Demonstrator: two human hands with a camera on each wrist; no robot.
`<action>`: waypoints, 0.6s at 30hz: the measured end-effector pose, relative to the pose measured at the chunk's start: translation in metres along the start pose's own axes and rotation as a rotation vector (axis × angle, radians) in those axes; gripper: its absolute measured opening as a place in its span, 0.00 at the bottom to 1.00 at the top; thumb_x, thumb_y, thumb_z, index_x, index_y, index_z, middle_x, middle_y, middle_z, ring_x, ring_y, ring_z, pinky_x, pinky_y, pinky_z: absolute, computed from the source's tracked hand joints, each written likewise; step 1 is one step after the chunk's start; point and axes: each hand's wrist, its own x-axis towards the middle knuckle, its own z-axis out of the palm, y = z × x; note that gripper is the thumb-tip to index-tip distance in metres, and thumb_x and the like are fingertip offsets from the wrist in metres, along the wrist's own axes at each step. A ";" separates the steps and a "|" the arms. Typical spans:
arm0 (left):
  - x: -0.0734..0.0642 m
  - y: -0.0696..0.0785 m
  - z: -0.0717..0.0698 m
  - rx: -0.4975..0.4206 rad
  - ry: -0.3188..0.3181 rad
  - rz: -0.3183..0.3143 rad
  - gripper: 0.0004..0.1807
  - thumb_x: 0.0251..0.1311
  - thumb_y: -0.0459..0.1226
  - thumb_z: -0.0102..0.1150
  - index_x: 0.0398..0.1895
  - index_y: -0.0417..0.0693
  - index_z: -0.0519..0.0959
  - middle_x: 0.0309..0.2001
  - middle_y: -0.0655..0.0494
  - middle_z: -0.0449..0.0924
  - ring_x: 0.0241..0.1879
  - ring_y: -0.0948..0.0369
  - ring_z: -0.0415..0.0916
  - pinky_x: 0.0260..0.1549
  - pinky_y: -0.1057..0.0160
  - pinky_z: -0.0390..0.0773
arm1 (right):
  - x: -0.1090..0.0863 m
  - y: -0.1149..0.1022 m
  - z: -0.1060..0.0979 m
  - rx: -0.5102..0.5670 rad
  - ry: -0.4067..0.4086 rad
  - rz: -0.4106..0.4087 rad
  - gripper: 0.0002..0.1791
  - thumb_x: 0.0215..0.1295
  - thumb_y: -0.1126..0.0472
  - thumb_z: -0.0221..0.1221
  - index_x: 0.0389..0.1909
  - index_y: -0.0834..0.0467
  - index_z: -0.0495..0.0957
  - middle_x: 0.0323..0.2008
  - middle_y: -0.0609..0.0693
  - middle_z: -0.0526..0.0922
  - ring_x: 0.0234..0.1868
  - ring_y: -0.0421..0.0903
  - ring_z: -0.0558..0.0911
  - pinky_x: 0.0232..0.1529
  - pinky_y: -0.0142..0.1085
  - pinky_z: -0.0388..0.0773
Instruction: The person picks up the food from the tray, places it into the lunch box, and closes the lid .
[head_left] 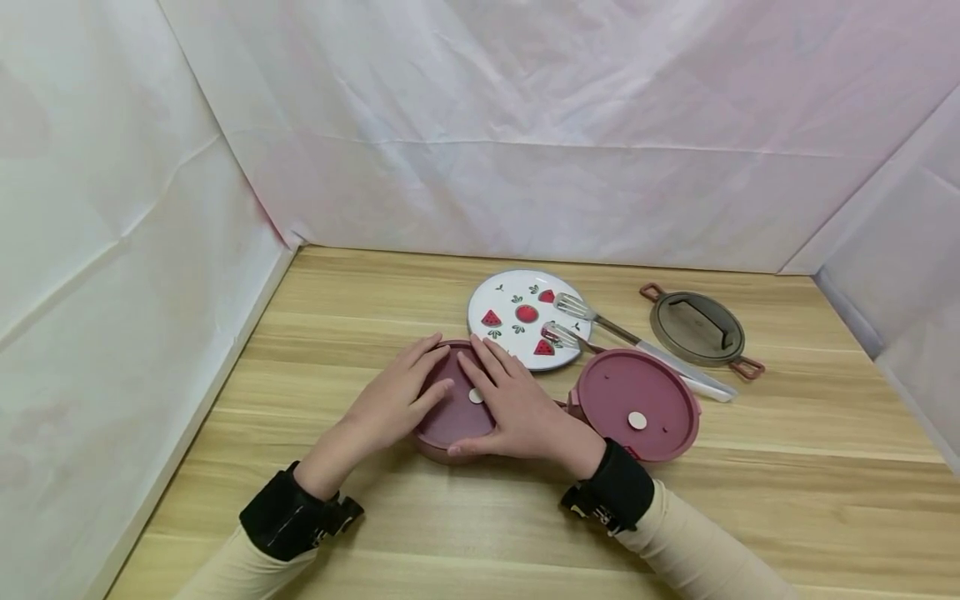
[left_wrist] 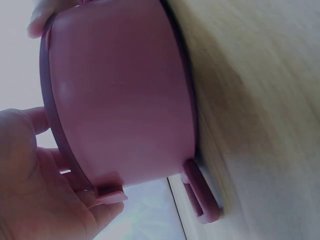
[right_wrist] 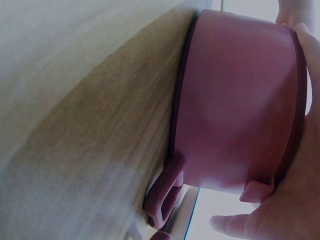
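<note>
A mauve round pot (head_left: 437,451) stands on the table with a flat mauve lid (head_left: 450,408) on top, a white button (head_left: 476,396) near the lid's middle. My left hand (head_left: 393,400) rests on the lid's left side, fingers spread toward the far rim. From the right, my right hand (head_left: 517,408) lies across the lid, its thumb along the near rim. In the left wrist view, fingers lie close to a side clip (left_wrist: 111,195). A loop handle (left_wrist: 201,197) juts out low on the pot. The right wrist view shows another clip (right_wrist: 257,191) beside the right palm.
Just right of the hands sits a second mauve lid (head_left: 607,400) with a white button. Behind, a white plate (head_left: 491,296) with watermelon pictures bears the heads of a slotted spatula (head_left: 573,306) and a fork-like utensil (head_left: 561,335). A glass-lidded pan (head_left: 693,333) stands far right.
</note>
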 end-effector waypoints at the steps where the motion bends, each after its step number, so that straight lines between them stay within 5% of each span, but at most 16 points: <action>1: 0.000 0.000 -0.001 -0.002 0.000 -0.002 0.31 0.70 0.51 0.45 0.70 0.44 0.63 0.74 0.46 0.54 0.71 0.49 0.50 0.68 0.43 0.59 | 0.000 0.000 0.000 0.004 -0.003 0.002 0.62 0.47 0.23 0.54 0.74 0.60 0.49 0.76 0.60 0.41 0.74 0.56 0.42 0.71 0.56 0.55; 7: 0.001 0.001 0.002 0.000 0.009 0.019 0.31 0.70 0.50 0.45 0.70 0.43 0.62 0.74 0.45 0.54 0.71 0.49 0.49 0.69 0.43 0.57 | 0.000 0.000 -0.001 0.008 -0.004 0.007 0.62 0.48 0.23 0.54 0.74 0.59 0.49 0.76 0.61 0.42 0.74 0.54 0.40 0.71 0.56 0.54; 13: -0.002 -0.001 0.014 0.186 0.008 0.125 0.37 0.69 0.51 0.47 0.71 0.35 0.56 0.74 0.38 0.48 0.72 0.45 0.44 0.71 0.44 0.52 | 0.000 -0.001 0.000 -0.001 0.002 0.002 0.61 0.48 0.23 0.54 0.74 0.59 0.49 0.76 0.62 0.43 0.74 0.57 0.43 0.70 0.58 0.56; 18: -0.003 -0.001 0.017 0.226 0.008 0.123 0.39 0.69 0.52 0.46 0.73 0.35 0.53 0.75 0.39 0.46 0.73 0.46 0.42 0.73 0.45 0.48 | 0.000 -0.001 0.001 -0.002 0.001 0.009 0.62 0.48 0.23 0.53 0.75 0.58 0.48 0.76 0.60 0.41 0.74 0.57 0.43 0.70 0.58 0.56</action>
